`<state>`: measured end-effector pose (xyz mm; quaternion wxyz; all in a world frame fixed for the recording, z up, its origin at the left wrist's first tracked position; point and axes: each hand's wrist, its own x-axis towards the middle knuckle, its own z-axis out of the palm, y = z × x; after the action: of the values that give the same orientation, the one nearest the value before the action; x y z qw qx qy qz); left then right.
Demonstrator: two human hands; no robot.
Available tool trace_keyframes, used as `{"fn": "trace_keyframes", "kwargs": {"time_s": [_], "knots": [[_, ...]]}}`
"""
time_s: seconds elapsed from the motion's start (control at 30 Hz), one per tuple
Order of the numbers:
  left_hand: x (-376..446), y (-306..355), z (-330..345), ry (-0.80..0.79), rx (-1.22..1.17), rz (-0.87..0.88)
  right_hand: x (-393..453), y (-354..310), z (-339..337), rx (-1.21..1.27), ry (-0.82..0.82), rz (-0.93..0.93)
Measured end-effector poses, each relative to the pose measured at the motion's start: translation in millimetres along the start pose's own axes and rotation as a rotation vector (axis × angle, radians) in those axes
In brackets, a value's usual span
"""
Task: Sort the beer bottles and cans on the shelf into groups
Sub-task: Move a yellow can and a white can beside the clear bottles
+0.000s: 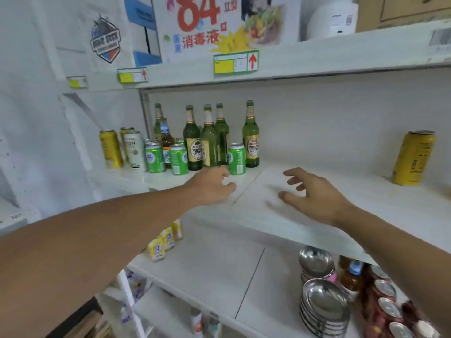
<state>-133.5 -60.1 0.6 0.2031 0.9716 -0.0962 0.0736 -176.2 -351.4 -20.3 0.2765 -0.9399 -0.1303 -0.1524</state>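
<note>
Several green beer bottles (209, 140) stand at the back left of the white shelf (317, 191), with one more green bottle (251, 137) to their right. Green cans (179, 159) stand in front of them, and a single green can (236, 159) sits just beyond my left hand (214, 186). Yellow cans (111, 148) and a white can (135, 151) stand at the far left. A lone yellow can (412, 158) stands at the shelf's far right. Both hands hover over the shelf holding nothing; my right hand (314, 191) has its fingers spread.
A lower shelf holds yellow packets (162, 243), stacked steel bowls (323, 306) and red cans (388, 308). The shelf above carries a large poster (219, 25), price tags (235, 62) and boxes. A white upright (144, 111) divides the bays.
</note>
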Motion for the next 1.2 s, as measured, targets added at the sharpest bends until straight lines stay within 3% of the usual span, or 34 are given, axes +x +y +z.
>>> {"fn": "trace_keyframes", "kwargs": {"time_s": [0.57, 1.0, 1.2], "knots": [[-81.4, -327.2, -119.5, 0.071, -0.02, -0.215, 109.0, -250.0, 202.3, -0.029, -0.148, -0.136], [21.1, -418.7, -168.2, 0.103, 0.074, -0.284, 249.0, -304.9, 253.8, -0.038, -0.131, -0.213], [70.9, -448.3, -181.3, 0.138, -0.008, -0.332, 311.8, -329.2, 272.3, 0.071, 0.013, -0.167]]}}
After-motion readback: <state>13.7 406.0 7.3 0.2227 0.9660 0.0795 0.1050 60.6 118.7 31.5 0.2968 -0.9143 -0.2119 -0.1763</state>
